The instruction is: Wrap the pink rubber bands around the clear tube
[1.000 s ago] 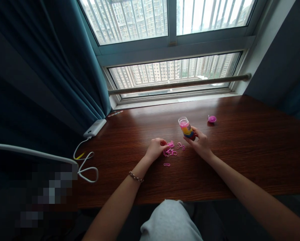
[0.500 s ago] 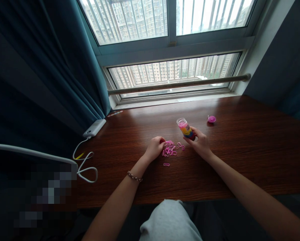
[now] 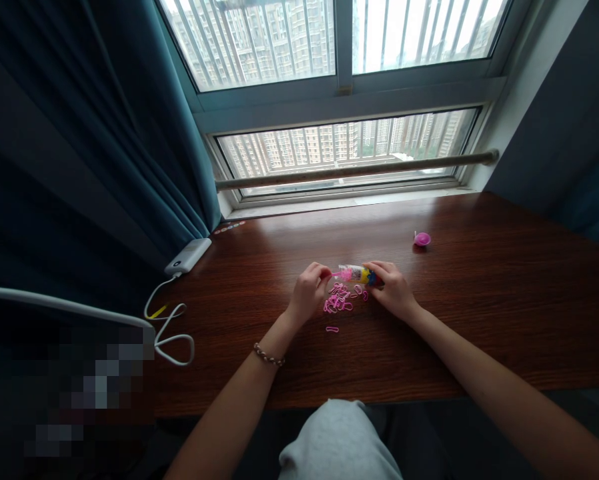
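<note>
My right hand (image 3: pixel 392 291) is wrapped round a small clear jar (image 3: pixel 358 274) with pink, yellow, blue and red bands of colour. The jar lies tilted almost on its side, its uncovered mouth facing left. At that mouth, my left hand (image 3: pixel 309 292) pinches a small pink loop (image 3: pixel 335 274) between thumb and fingers. Just below the jar, a loose heap of small pink loops (image 3: pixel 337 300) rests on the tabletop; whether they are elastic bands or clips is too small to tell. A single pink loop (image 3: pixel 332 329) lies apart, nearer to me.
A round magenta cap (image 3: pixel 422 239) sits on the brown wooden table (image 3: pixel 479 300), to the right. At the left, a white power strip (image 3: pixel 189 257) trails a looped white cable (image 3: pixel 177 360) beside a small yellow object (image 3: pixel 158 311). Behind the table are a window and a blue curtain (image 3: pixel 144 120).
The jar has tipped from nearly upright to almost flat, its mouth swinging left and down to my left hand. My left hand has risen slightly from the heap and pinches a loop at the mouth.
</note>
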`<state>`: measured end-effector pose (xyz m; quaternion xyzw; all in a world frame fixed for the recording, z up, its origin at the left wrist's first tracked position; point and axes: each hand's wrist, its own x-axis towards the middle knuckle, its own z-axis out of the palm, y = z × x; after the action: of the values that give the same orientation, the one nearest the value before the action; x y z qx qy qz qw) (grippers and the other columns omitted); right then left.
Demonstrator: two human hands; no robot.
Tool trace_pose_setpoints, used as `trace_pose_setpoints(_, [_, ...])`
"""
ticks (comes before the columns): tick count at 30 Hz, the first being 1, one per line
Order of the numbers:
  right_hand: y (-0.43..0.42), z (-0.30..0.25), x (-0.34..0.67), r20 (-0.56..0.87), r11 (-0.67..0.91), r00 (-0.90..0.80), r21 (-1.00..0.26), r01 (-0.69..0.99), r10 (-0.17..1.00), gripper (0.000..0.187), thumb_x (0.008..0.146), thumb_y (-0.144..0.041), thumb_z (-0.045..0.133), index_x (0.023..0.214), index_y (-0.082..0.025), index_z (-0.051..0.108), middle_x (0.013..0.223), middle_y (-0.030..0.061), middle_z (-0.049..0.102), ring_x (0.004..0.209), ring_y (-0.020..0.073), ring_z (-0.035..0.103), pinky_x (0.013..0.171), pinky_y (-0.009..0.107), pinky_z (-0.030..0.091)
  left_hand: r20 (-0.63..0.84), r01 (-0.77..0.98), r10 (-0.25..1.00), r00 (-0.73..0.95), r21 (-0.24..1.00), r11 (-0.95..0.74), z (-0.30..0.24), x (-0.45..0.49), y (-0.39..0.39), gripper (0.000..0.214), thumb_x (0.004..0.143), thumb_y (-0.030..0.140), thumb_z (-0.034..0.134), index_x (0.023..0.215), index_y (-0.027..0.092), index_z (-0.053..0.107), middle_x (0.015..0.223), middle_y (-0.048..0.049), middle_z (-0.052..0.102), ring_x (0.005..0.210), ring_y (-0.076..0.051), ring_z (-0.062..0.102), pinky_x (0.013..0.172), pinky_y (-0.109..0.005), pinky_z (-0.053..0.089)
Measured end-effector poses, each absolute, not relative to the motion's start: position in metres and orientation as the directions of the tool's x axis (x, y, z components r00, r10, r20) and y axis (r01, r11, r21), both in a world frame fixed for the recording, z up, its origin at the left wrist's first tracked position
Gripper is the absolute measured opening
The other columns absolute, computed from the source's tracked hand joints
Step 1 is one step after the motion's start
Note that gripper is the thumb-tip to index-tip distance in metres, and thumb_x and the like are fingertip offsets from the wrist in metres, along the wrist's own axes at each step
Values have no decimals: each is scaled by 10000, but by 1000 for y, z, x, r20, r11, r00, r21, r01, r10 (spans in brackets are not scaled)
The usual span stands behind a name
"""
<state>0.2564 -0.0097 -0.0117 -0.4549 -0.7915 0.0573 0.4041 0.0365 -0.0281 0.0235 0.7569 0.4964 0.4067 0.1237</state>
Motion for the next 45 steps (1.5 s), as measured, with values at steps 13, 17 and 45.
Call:
trace_pose_setpoints(13, [-15, -13, 250, 549, 638, -369, -454, 622, 750, 471, 698, -225, 622, 1159, -276, 537, 1095, 54, 589, 1000, 251, 519, 866, 421, 436, 426, 439, 902, -65, 824, -358, 28, 49, -41, 138, 728, 267, 598, 827, 181, 553, 774, -10, 647, 717, -125, 621, 686, -236, 505])
trace_pose_setpoints(17, [-15, -11, 250, 549, 625, -350, -464, 628, 759, 465, 694, -224, 628, 1150, -260, 544, 1090, 58, 591, 995, 251, 519, 865, 419, 435, 437, 363, 897, -61, 847, -388, 28, 51, -42, 212, 753, 227, 562, 931, 197, 449, 840, -17, 665, 770, -129, 646, 714, -253, 510])
trace_pose_setpoints(45, [-19, 2, 251, 560, 558, -170, -652, 514, 811, 438, 659, -297, 670, 1085, -240, 586, 1035, 54, 633, 940, 236, 580, 834, 382, 455, 552, 395, 833, -42, 774, -494, 37, 43, -40, 344, 822, 224, 456, 1165, 196, 452, 1070, -61, 630, 1061, -165, 550, 943, -330, 394])
